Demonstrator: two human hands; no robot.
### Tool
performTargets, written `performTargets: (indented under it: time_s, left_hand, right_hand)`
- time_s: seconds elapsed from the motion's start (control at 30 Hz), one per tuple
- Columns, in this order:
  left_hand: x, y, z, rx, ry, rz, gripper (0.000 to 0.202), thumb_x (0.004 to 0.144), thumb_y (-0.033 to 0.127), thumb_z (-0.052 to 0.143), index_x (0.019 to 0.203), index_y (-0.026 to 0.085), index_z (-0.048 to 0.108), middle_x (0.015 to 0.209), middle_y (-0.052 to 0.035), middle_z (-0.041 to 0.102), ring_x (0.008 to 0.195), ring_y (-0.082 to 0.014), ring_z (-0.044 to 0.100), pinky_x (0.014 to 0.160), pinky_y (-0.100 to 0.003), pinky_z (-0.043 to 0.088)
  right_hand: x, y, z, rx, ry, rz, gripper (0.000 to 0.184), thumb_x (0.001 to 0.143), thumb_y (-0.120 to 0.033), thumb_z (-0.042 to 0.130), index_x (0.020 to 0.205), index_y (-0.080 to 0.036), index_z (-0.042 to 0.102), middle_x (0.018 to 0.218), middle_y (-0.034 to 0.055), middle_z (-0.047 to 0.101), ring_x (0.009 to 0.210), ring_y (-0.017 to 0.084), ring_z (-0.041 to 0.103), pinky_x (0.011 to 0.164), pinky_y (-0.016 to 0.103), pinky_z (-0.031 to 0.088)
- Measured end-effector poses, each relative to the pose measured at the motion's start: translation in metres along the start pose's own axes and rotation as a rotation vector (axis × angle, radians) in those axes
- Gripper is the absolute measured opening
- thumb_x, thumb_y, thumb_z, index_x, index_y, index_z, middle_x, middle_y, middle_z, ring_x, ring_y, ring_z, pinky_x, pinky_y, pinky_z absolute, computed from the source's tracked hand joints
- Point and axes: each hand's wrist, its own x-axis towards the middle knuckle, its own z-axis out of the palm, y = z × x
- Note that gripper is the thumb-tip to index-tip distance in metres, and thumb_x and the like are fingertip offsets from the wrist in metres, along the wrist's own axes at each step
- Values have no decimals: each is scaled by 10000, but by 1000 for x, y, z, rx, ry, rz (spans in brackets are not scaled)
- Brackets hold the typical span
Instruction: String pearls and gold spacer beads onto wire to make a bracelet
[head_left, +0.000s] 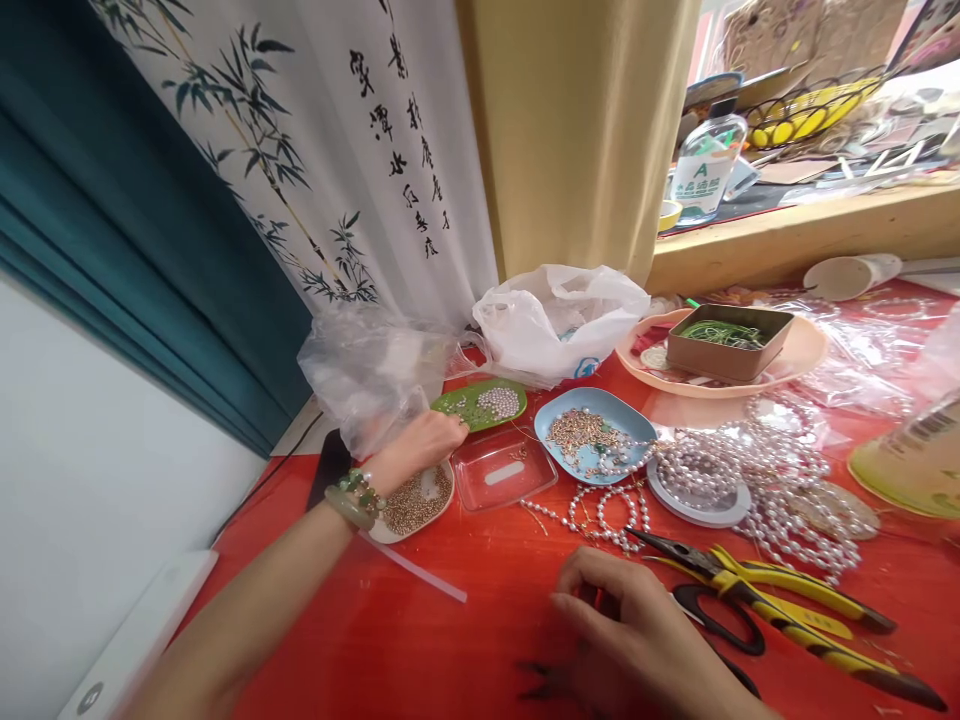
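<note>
My left hand point(424, 440), with a jade bangle point(350, 507) and a green bead bracelet point(365, 490) on the wrist, reaches over to the near edge of a green tray point(469, 408) of small pale beads. Its fingers are bent down and pressed together; whatever they pinch is too small to make out. Beneath that hand lies a white dish point(397, 525) of gold beads. My right hand point(637, 625) is curled low over the red table, thumb and forefinger close together, their contents hidden. Just beside it are black-handled scissors point(724, 615) and yellow-and-black long-nose pliers point(780, 600).
A clear red-looking tray point(480, 490) and a blue dish point(592, 400) of beads sit mid-table. Pearl strands point(780, 470) spread rightward. Behind are a white plastic bag point(555, 320), a clear bag point(375, 370) and a tin point(727, 355) of green cord. A tape roll or cup point(911, 460) stands right.
</note>
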Motion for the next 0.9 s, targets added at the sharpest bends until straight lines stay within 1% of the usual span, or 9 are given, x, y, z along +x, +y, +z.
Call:
performTargets:
  time_s: [0.1,0.2,0.33,0.5,0.7,0.8,0.9]
  left_hand:
    - [-8,0,-5,46,45,4,141,694,-10,497,758,108,543,686,-84,608,564,-186,578,473,-267,383]
    - [-18,3,-12,89,109,3,148,717,-10,455,751,109,536,685,-79,596,547,-174,557,433,-257,352]
    - [-34,12,-17,140,201,33,190,744,-21,399,723,117,528,661,-58,579,548,-160,528,411,-244,314]
    - [-54,27,-21,190,297,93,191,771,-19,388,728,106,527,625,-42,559,558,-153,517,403,-243,278]
    - [-69,42,-23,274,517,103,129,801,28,417,800,90,529,544,16,476,494,-121,461,402,-248,246]
    - [-74,45,-22,282,552,79,114,804,47,435,802,88,540,529,27,451,480,-114,436,404,-256,234]
    - [-77,44,-21,291,544,84,99,799,43,457,788,84,547,540,26,447,499,-112,439,419,-255,240]
  right_hand:
    - [0,-2,0,2,-5,4,142,764,-181,494,630,-174,539,632,6,575,600,142,512,567,236,377]
    - [0,-3,0,-5,-7,9,141,763,-187,493,632,-173,541,636,11,580,603,145,515,570,240,380]
    - [-2,-1,1,-16,-6,17,139,760,-179,493,630,-173,541,644,13,585,612,148,522,577,243,382]
    - [-1,1,2,-22,-26,20,143,770,-172,486,642,-176,549,638,6,585,616,146,529,576,241,381]
    - [-1,0,4,-42,-44,47,143,768,-180,489,637,-179,544,650,9,591,615,146,530,574,245,384]
    - [-1,1,4,-33,-56,58,143,773,-186,483,645,-179,544,662,11,596,625,148,537,578,245,389]
    - [-1,1,4,-31,-58,63,142,777,-195,483,653,-178,550,668,13,602,629,150,541,581,246,393]
